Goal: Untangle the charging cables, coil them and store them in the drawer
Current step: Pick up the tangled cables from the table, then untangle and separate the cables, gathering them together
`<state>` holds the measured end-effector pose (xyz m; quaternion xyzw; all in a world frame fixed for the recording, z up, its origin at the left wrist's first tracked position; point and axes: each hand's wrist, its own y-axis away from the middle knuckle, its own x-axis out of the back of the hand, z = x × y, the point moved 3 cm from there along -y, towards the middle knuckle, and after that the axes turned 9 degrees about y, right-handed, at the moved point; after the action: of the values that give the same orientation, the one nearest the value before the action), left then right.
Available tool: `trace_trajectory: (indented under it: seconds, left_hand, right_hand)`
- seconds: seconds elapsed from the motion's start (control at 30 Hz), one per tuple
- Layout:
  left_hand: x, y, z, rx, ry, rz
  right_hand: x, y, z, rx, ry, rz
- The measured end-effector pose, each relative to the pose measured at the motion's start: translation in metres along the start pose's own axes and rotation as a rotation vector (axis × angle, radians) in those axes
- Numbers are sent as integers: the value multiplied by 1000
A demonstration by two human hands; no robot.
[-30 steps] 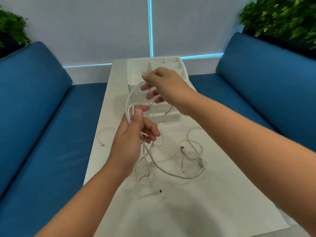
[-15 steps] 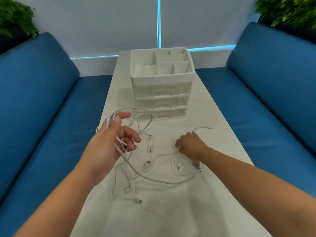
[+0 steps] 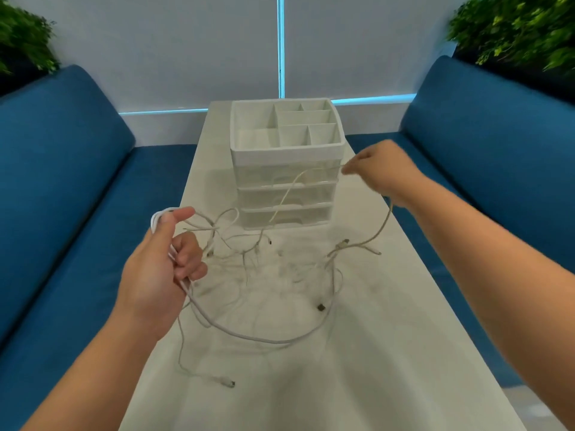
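Several charging cables (image 3: 267,293) lay tangled at table (image 3: 389,353) centre, partly lifted. Left hand (image 3: 161,269) at 9 o'clock gripped white loops, prob. to keep coiled part fixed. Right hand (image 3: 382,172) at 2 o'clock pinched one strand, raised w/ purpose to pull it free. Drawer unit (image 3: 286,181) at 12 o'clock, drawers closed.

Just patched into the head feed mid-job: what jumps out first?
A tangle of white charging cables sprawls over the middle of the white table. The left hand grips looped strands; the right hand pinches one strand, lifted in front of the white drawer organizer behind.
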<state>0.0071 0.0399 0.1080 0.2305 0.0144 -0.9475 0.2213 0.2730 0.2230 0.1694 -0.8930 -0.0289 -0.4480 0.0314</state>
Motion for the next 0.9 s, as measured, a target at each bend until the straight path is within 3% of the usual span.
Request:
trace_trajectory:
  seconds: [0.13,0.23,0.4,0.57,0.73,0.9]
  left_hand:
    - [11,-3,13,-1,27,14]
    - [11,-4,7,38,46,10]
    - [-28,2,-19,168,46,-67]
    - [-72,2,-19,337,82,-265]
    - [-88,-2,-5,278,-8,-315]
    - [-90,-6,2,298,-40,-376]
  right_hand:
    - [29,-1,8,-146,-56,187]
    - [34,14,2,-156,-222,217]
    - [1,58,-51,-46,-562,-125]
    - [-41,107,-81,198,-574,-361]
    - [-50,126,-80,479,-381,-422]
    - [-34,123,-59,392,-617,-453]
